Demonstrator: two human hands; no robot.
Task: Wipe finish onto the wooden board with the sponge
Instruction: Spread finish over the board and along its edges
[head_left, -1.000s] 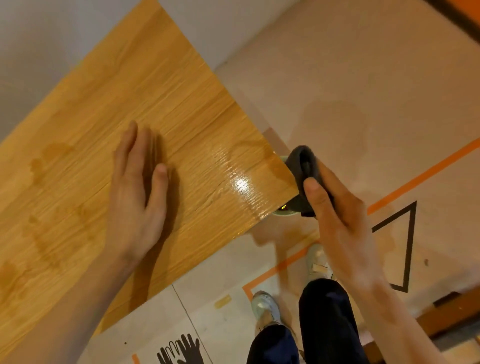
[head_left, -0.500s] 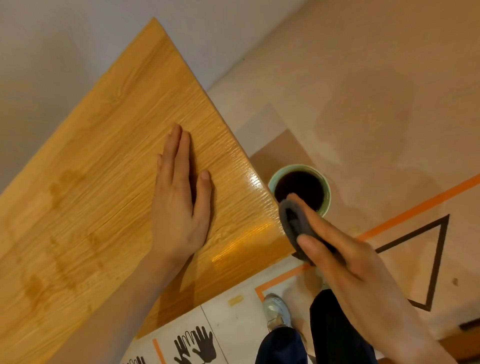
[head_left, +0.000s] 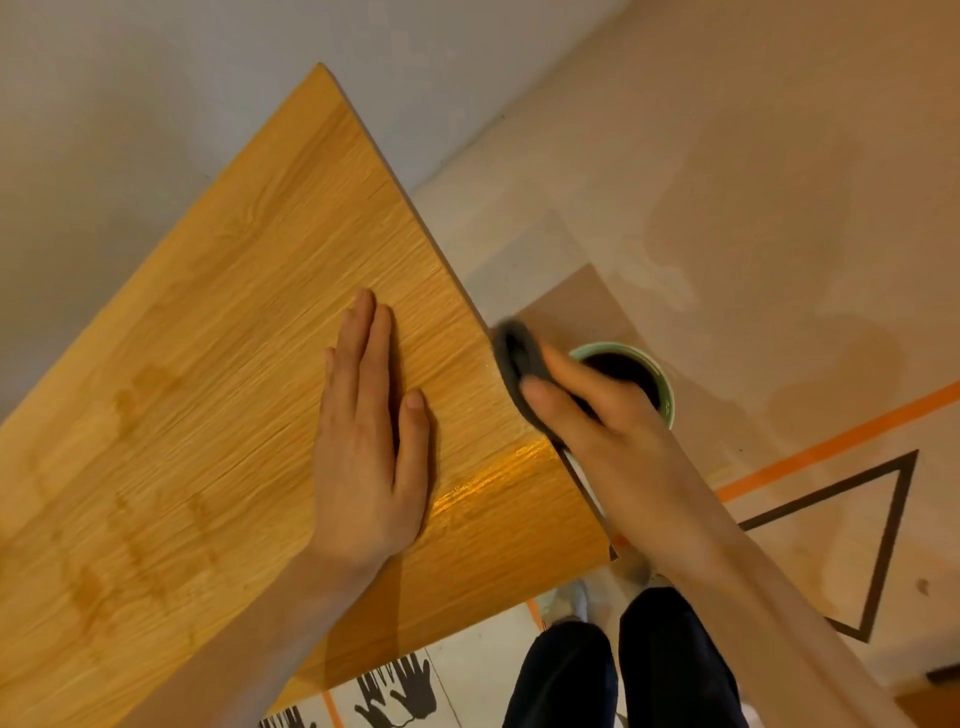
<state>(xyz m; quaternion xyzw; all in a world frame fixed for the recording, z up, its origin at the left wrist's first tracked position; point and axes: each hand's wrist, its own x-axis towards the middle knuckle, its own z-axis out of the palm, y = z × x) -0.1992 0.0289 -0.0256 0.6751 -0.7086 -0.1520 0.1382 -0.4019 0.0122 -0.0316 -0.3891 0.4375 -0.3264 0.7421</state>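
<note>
Left hand (head_left: 366, 441) flat, fingers straight, pressing wooden board (head_left: 218, 374) | right hand (head_left: 587, 410) pinching dark sponge (head_left: 517, 364) at board's right edge, above cup (head_left: 667, 387) of finish | near corner glossy, rest looks mostly uncoated.

Warm, dim light; glare streaks the wooden board (head_left: 498, 467), the sponge (head_left: 514, 358) motion-blurred.

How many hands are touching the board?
1. The left hand lies flat on the board. The right hand holds the sponge at the board's edge; its own contact is unclear.
</note>
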